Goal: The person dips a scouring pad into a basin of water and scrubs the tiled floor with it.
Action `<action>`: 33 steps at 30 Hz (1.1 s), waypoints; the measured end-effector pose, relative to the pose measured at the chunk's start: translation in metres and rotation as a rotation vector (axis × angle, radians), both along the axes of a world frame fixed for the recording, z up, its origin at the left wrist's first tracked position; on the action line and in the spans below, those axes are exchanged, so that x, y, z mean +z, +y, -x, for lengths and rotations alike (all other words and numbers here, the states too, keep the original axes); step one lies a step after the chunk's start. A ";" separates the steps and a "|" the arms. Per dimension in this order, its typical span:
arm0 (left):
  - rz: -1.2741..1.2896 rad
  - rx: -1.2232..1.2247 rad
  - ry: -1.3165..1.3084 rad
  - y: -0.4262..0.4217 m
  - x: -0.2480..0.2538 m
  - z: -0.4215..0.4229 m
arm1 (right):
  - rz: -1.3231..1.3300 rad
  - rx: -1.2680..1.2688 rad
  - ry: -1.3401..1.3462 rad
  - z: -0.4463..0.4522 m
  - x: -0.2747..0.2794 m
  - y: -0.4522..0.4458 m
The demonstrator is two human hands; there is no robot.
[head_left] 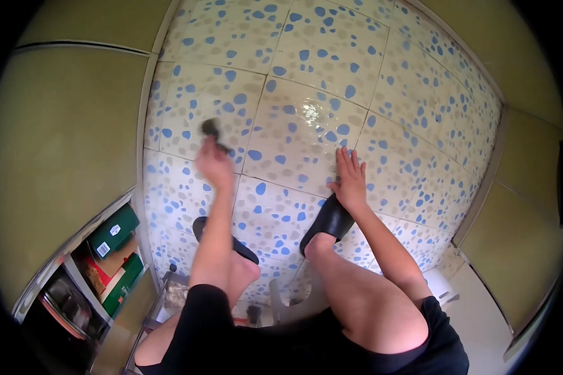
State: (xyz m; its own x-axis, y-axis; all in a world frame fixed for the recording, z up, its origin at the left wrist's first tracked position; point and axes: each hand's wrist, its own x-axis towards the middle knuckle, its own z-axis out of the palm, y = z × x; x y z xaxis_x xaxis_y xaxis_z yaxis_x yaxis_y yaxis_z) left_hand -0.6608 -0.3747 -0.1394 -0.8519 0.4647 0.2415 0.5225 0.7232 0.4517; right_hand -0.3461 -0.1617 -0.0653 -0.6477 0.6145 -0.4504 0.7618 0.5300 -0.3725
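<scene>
My left hand [214, 164] is closed around a small dark scrubber [211, 128], held at the patterned tile floor left of centre. Motion blurs both, so the scrubber's exact kind is unclear. Flat on the tiles, fingers stretched forward, my right hand [350, 181] holds nothing and lies just ahead of my right black slipper [329, 220]. The floor [294, 134] is cream with blue and grey pebble shapes, and a wet-looking shine shows near the middle.
Olive-coloured cabinet panels [75, 119] line both sides. At lower left an open compartment holds green boxes [114, 231] and a metal pot or lid [69, 303]. My left slipper [247, 251] and a grey stool-like leg [280, 303] are near my body. A white object [441, 286] stands at right.
</scene>
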 end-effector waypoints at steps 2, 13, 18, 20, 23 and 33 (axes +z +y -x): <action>0.052 -0.014 -0.438 0.061 0.017 -0.047 | -0.005 0.020 -0.016 0.000 0.002 -0.001; -0.486 0.140 -0.578 0.047 0.039 0.029 | -0.040 0.133 -0.040 -0.002 0.009 0.010; 0.233 0.452 0.194 -0.123 -0.016 0.149 | -0.175 0.107 0.097 0.007 0.007 0.048; 0.408 0.566 0.002 -0.113 -0.004 0.161 | -0.186 0.029 0.101 0.008 0.006 0.064; 0.304 0.431 0.137 -0.069 -0.011 0.165 | -0.196 0.037 0.076 0.011 0.002 0.074; -0.100 -0.366 -0.139 0.151 0.018 0.043 | -0.181 0.033 0.044 0.013 -0.004 0.075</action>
